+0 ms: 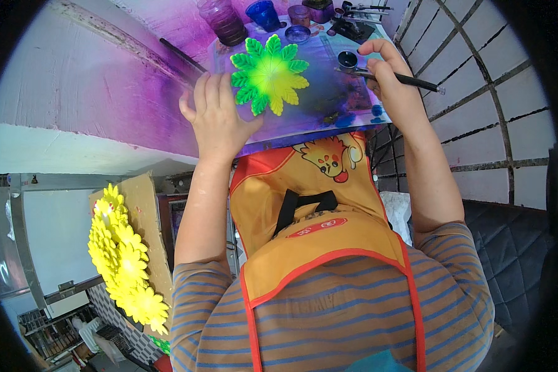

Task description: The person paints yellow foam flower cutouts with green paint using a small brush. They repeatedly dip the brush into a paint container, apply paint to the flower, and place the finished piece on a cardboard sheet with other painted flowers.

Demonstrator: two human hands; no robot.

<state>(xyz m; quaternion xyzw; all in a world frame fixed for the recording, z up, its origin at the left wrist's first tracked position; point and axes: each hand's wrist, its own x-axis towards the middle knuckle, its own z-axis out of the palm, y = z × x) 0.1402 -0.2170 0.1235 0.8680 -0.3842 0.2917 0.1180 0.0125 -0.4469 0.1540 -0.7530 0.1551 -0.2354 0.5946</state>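
A leaf-shaped rosette (270,76) lies on the paint-stained work surface (288,132). Green covers its upper and left lobes, fading to yellow at the centre and lower right. My left hand (221,114) is at its left side, fingers extended and thumb spread below the lower lobes; whether it touches the edge I cannot tell. To the right, my right hand (393,83) holds a black-handled airbrush (411,81) with its metal nozzle end pointing left towards the rosette. A small cup (347,59) with dark contents sits at the airbrush's front. My right index finger is raised and bent.
A purple-stained jar (223,23), a blue cup (263,16) and small paint pots (299,16) stand along the back. Thin brushes (367,14) lie at the back right. Yellow rosettes (125,260) are piled against cardboard (142,204) at left. A metal grating (486,79) borders the right.
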